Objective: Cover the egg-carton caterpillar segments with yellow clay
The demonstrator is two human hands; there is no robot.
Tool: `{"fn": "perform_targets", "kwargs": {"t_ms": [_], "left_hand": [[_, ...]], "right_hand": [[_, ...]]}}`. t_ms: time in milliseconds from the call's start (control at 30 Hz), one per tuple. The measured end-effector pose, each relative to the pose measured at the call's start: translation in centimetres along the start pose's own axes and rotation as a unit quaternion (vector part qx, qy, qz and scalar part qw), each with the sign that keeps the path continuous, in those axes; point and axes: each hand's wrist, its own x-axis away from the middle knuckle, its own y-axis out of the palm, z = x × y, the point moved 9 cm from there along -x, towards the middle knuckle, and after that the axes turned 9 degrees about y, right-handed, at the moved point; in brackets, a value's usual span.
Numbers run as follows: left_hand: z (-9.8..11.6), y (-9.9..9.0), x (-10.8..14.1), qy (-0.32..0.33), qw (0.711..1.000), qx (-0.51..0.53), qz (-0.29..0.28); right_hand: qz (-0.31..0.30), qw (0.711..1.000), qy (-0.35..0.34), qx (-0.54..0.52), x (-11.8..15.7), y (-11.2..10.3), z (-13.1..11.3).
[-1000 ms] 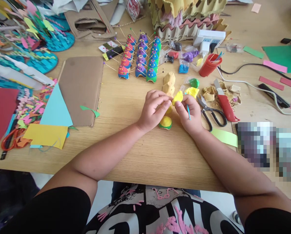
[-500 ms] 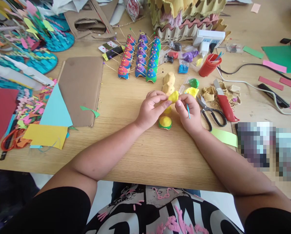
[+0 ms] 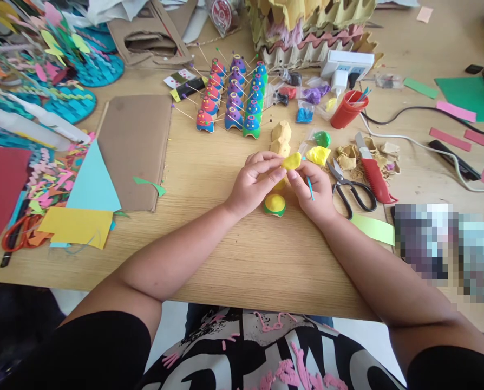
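Yellow clay [image 3: 292, 161] held up between two hands above a wooden table [image 3: 226, 260].

The left hand [image 3: 254, 181] pinches the clay between thumb and fingers; the right hand [image 3: 313, 192] is curled around a thin blue stick [image 3: 310, 188], its thumb tip at the clay's lower edge. Below the clay and partly hidden by the hands are bare carton cups [image 3: 281, 138] behind and a yellow-topped cup with a green rim [image 3: 275, 205] in front; whether they join cannot be seen. Just beyond the right hand lie more yellow clay [image 3: 318, 155] and green clay [image 3: 323, 139]; beside it are black-handled scissors [image 3: 353, 189], then a red-handled knife [image 3: 372, 168]. Farther back stand three rows of painted cups [image 3: 234, 100], near a tilted red pot [image 3: 350, 110].
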Motion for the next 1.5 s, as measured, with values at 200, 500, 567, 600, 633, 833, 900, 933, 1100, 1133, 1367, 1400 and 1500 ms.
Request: {"fn": "perform_targets", "kwargs": {"t_ms": [200,500,567,600,633,833,900,933,1100,1133,1367,1400,1500], "left_hand": [[-0.7,-0.2,-0.2,-0.03,0.997,0.072,0.023],[-3.0,-0.4,0.0,-0.104,0.976,0.153,0.113],[-3.3,-0.3,0.1,-0.112,0.975,0.158,0.113],[-3.4,-0.3,0.1,-0.113,0.975,0.16,0.109],[-3.5,-0.3,0.1,-0.112,0.975,0.16,0.106],[-3.1,0.2,0.0,-0.103,0.971,0.196,0.091],[-2.6,0.2,-0.1,-0.099,0.965,0.222,0.1],[-2.3,0.2,-0.1,-0.099,0.961,0.236,0.106],[-1.4,0.5,-0.3,-0.101,0.956,0.26,0.093],[-1.4,0.5,-0.2,-0.101,0.957,0.256,0.093],[-1.4,0.3,-0.2,-0.082,0.969,0.212,0.097],[-1.4,0.2,-0.2,-0.079,0.97,0.208,0.098],[-1.6,0.1,-0.2,-0.075,0.973,0.194,0.102]], "right_hand": [[-0.034,0.999,0.012,0.003,-0.1,0.4,0.1],[-0.063,0.998,0.014,-0.016,-0.1,0.8,0.5],[-0.069,0.997,0.025,-0.02,-0.2,0.9,1.0],[-0.07,0.997,0.03,-0.017,-0.2,0.9,1.2],[-0.069,0.997,0.034,-0.012,-0.3,0.9,1.3],[-0.053,0.998,0.011,0.01,-0.2,0.7,0.7],[-0.035,0.999,0.0,0.011,-0.2,0.4,0.4],[-0.028,1.0,-0.002,0.012,-0.2,0.3,0.4],[-0.019,1.0,0.009,0.022,-0.3,0.1,0.5],[-0.021,0.999,0.011,0.024,-0.3,0.1,0.5],[-0.02,0.999,0.012,0.027,-0.2,0.2,0.3],[-0.016,0.999,0.012,0.028,-0.2,0.1,0.3],[-0.01,0.999,0.013,0.041,-0.2,-0.1,0.6]]}}
